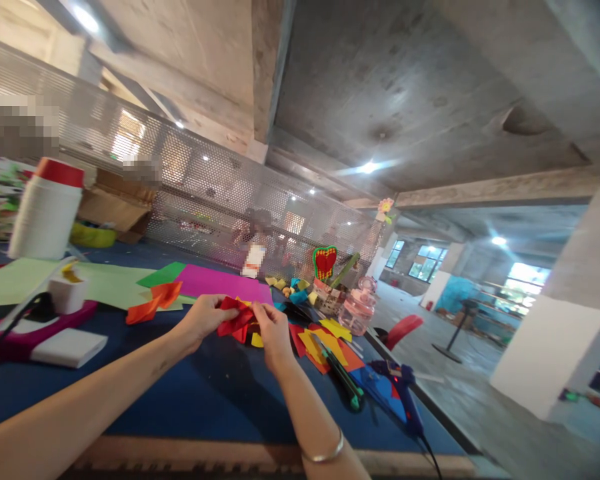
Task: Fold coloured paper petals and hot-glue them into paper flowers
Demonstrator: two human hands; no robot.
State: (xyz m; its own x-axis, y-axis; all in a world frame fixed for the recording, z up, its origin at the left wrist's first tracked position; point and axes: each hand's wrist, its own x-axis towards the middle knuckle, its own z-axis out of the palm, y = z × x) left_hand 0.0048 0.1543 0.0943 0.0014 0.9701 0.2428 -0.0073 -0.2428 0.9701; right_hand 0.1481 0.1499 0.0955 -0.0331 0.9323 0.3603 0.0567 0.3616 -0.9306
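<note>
A folded red paper-like piece is held above the blue table between my two hands. My left hand pinches its left side, and my right hand grips the opposite side near a bit of yellow. The fingers hide part of the folds. Below them lies a small yellow piece. To the left is a folded orange piece, near purple and pale green sheets. Yellow and orange pieces lie right of my right hand, with a green-and-black utility knife across them.
A blue glue gun with a cord rests at the right table edge. Behind it stands a pink bottle. At left are a white ribbed cylinder with a red top and a white box-like device. A perforated screen borders the back.
</note>
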